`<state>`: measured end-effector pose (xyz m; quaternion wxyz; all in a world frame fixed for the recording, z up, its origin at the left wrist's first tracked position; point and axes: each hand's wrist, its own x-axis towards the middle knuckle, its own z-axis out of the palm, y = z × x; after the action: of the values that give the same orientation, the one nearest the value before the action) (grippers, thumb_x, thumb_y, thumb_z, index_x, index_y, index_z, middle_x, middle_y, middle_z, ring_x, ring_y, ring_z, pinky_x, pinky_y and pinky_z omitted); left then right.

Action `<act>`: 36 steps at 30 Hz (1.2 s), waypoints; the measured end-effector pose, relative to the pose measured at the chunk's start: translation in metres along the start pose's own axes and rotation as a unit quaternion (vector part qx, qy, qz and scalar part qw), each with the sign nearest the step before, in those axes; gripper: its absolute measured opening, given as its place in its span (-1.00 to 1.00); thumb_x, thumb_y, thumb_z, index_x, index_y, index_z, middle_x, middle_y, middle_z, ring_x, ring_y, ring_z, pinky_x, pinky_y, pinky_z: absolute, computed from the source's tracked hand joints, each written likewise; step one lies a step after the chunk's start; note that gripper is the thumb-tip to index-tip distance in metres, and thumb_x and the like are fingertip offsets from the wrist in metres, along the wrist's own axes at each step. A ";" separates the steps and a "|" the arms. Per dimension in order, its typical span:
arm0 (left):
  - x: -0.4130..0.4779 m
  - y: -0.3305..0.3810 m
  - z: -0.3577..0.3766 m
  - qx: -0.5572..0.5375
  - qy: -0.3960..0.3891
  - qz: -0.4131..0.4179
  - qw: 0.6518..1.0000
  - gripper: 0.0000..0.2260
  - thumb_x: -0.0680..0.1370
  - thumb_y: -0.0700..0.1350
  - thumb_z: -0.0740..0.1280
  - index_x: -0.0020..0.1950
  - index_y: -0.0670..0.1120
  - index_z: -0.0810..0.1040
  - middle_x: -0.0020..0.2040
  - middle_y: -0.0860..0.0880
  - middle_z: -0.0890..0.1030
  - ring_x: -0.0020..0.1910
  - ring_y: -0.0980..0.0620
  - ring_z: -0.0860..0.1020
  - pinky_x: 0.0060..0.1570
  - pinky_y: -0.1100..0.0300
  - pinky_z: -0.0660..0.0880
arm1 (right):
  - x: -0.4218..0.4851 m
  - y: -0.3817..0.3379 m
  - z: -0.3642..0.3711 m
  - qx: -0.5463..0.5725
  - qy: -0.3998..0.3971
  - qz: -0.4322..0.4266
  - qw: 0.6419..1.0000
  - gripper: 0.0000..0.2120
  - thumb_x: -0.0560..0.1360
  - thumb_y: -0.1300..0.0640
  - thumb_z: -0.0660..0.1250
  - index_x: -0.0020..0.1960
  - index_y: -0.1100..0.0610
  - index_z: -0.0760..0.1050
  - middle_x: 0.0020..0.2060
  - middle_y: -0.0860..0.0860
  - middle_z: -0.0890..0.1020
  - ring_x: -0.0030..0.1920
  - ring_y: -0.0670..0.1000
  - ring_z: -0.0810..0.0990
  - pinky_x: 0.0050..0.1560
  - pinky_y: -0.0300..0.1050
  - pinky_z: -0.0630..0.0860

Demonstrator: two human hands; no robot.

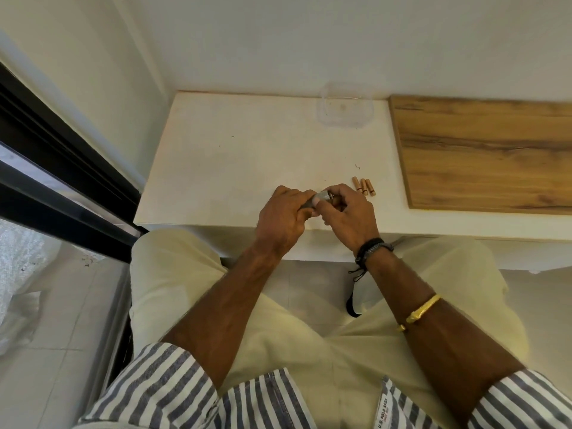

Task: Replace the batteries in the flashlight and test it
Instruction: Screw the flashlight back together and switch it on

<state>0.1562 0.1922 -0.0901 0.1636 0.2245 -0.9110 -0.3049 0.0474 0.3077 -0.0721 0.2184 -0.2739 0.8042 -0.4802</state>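
Silver-grey flashlight (322,198): one, held over the near edge of the white table (216,156), gripped from both ends. Left hand (283,216): fingers curled closed around the body of the flashlight. Right hand (348,212): fingertips pinched on the right end of the flashlight, where a small part shows; exact part not discernible. Copper-coloured batteries (364,186): three, side by side and touching, flat on the table just beyond and right of the right hand; no label legible. Clear plastic container (345,111): one, at the far edge of the table against the wall. Wooden board (486,153): one, flat on the right part of the table, right of the batteries. Dark bracelets (370,250): several on the right wrist, exact count not discernible. Gold bangle (422,309): one, further up the right forearm. Black strap (351,300): one, hanging below the right wrist. Shirt label (382,411), near edge: "U.S. POLO ASSN." legible; smaller line beneath not readable.
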 end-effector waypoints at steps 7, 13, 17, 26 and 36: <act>0.003 0.004 -0.001 -0.148 0.091 -0.085 0.981 -0.61 0.58 0.03 0.39 0.37 -0.09 0.55 0.25 -0.02 0.65 0.23 0.08 0.57 0.23 0.18 0.50 | 0.007 0.004 0.007 0.369 0.055 0.157 0.914 -0.75 0.60 0.07 0.39 0.21 0.17 0.58 -0.04 -0.12 0.74 0.12 0.10 0.70 0.14 0.09 0.66; 0.012 0.004 -0.012 -0.514 0.060 -0.298 0.802 -0.31 0.63 0.32 -0.10 0.52 -0.14 0.34 0.46 -0.11 0.47 0.47 -0.01 0.40 0.54 -0.04 0.20 | 0.019 0.010 0.004 0.643 0.081 0.284 0.706 -0.84 0.66 0.03 0.27 0.14 0.09 0.55 -0.07 0.11 0.62 -0.03 0.12 0.64 0.07 0.23 0.59; 0.013 -0.002 -0.015 -0.647 0.063 -0.330 0.684 -0.16 0.55 0.45 -0.17 0.57 -0.15 0.23 0.53 -0.14 0.36 0.53 -0.09 0.30 0.56 -0.05 0.12 | 0.022 0.010 0.001 0.740 0.115 0.259 0.610 -0.72 0.57 0.06 0.24 -0.10 0.19 0.67 -0.28 0.07 0.60 -0.38 0.05 0.55 -0.20 -0.09 0.55; 0.009 -0.003 -0.018 -0.715 0.027 -0.286 0.637 -0.08 0.49 0.51 -0.13 0.60 -0.15 0.13 0.58 -0.15 0.27 0.57 -0.12 0.21 0.58 -0.06 0.07 | 0.019 -0.002 -0.004 0.783 0.075 0.206 0.582 -0.83 0.29 0.13 0.12 -0.24 0.17 0.45 -0.33 0.05 0.41 -0.37 0.08 0.40 -0.09 -0.07 0.35; 0.013 -0.005 -0.018 -0.731 0.015 -0.271 0.626 0.00 0.44 0.56 -0.05 0.60 -0.17 0.11 0.59 -0.15 0.24 0.59 -0.09 0.16 0.58 -0.02 0.01 | 0.014 -0.012 -0.009 0.777 0.057 0.181 0.600 -0.87 0.29 0.13 0.15 -0.22 0.16 0.39 -0.29 0.04 0.38 -0.34 0.08 0.39 -0.16 -0.10 0.39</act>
<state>0.1550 0.1735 -0.0779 0.1972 0.2723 -0.2847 -0.8977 0.0340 0.2995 -0.0585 0.3847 0.1784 0.1714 -0.8893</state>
